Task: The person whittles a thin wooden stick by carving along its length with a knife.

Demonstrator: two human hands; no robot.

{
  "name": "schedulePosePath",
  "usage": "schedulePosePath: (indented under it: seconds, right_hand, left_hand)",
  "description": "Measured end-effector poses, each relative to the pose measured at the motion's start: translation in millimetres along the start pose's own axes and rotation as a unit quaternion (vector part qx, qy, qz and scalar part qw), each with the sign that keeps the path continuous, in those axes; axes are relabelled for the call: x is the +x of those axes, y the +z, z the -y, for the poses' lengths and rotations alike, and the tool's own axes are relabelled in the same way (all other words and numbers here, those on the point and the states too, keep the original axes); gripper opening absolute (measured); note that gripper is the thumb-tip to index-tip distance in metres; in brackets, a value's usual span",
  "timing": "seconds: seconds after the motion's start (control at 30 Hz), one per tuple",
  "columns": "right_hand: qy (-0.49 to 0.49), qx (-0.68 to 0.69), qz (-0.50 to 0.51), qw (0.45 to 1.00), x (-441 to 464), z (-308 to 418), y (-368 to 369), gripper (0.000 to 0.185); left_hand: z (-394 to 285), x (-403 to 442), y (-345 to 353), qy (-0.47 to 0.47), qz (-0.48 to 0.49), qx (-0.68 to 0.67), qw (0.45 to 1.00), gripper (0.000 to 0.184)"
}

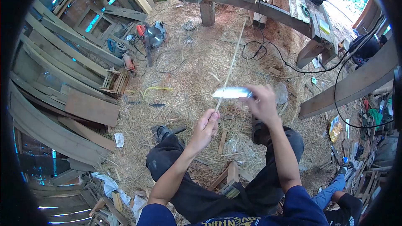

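Observation:
My left hand (205, 130) is closed around the near end of a long, thin wooden strip (234, 58). The strip slants up and away from me over the floor. In my right hand (264, 102), somewhat blurred by motion, is a knife whose broad, shiny blade (228, 93) points left. The blade crosses the strip a short way beyond my left fingers; whether it presses into the wood I cannot tell. Most of the knife's handle is hidden inside my right hand. Both hands are in front of my bent knees.
Wood shavings (197, 79) cover the floor. A circular saw (155, 35) lies at the upper left, near stacked planks (90, 106). A wooden workbench (276, 12) stands ahead, with a black cable (289, 65) trailing from it. Another person's denim-covered leg (328, 190) shows at the lower right.

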State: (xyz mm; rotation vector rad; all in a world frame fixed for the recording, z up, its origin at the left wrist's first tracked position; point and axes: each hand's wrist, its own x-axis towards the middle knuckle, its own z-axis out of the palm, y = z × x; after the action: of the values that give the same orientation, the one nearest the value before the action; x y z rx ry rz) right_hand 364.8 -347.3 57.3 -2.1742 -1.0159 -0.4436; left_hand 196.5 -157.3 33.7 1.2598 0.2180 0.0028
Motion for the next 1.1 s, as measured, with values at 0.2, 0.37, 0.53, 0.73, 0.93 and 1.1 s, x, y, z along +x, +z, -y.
schedulePosePath:
  seconds: [0.2, 0.37, 0.53, 0.73, 0.93, 1.1]
  right_hand:
    - [0.058, -0.014, -0.004, 0.998, -3, -9, -9, 0.039]
    - [0.016, 0.029, 0.010, 0.999, -5, 7, 0, 0.040]
    - [-0.049, 0.085, 0.061, 0.993, -5, 33, 19, 0.038]
    - [-0.052, 0.083, 0.066, 0.993, 4, 46, 21, 0.041]
    - [-0.018, 0.058, -0.027, 0.998, 11, 28, 5, 0.040]
    - [-0.042, 0.020, -0.012, 0.999, 8, 18, -1, 0.040]
  left_hand:
    - [2, -9, -10, -0.062, 0.006, -0.040, 0.997, 0.024]
    - [-4, -9, -14, -0.045, 0.006, -0.058, 0.997, 0.029]
    - [-4, 3, -9, -0.030, -0.037, -0.055, 0.997, 0.028]
    - [9, 9, -2, -0.002, -0.078, 0.076, 0.994, 0.029]
    - [0, -6, 3, 0.080, -0.085, 0.216, 0.969, 0.036]
    - [14, -16, -7, 0.090, -0.076, 0.212, 0.970, 0.034]
